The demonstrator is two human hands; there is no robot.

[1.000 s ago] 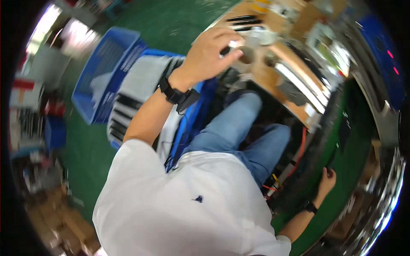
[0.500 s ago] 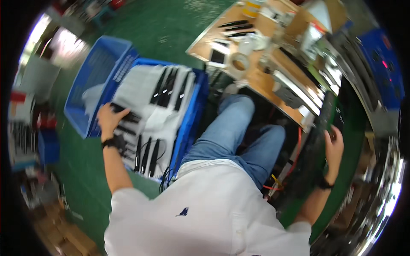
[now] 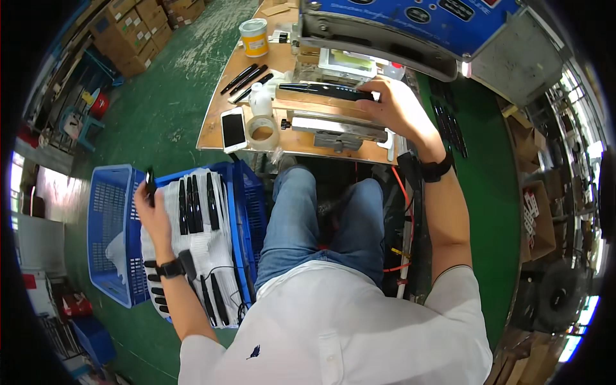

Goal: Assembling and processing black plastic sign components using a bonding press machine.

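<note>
My right hand is closed around the right end of a long glossy black part, which lies along a wooden block on the workbench. Over the blue crate at the left, my left hand pinches a short-looking dark part that stands up between thumb and fingers. White foam sheeting fills that crate. Several slim black parts lie in rows on it, and some sit partly under my left forearm.
A metal fixture is at the bench front, below a blue machine. Tape roll, phone, white bottle and yellow-white tub stand left of it. Another blue crate adjoins the filled one. A red hose hangs near my knee.
My right hand has come up from low at the right onto the black part on the bench. The left hand has lifted off the foam with a dark part, and the view has turned toward the bench.
</note>
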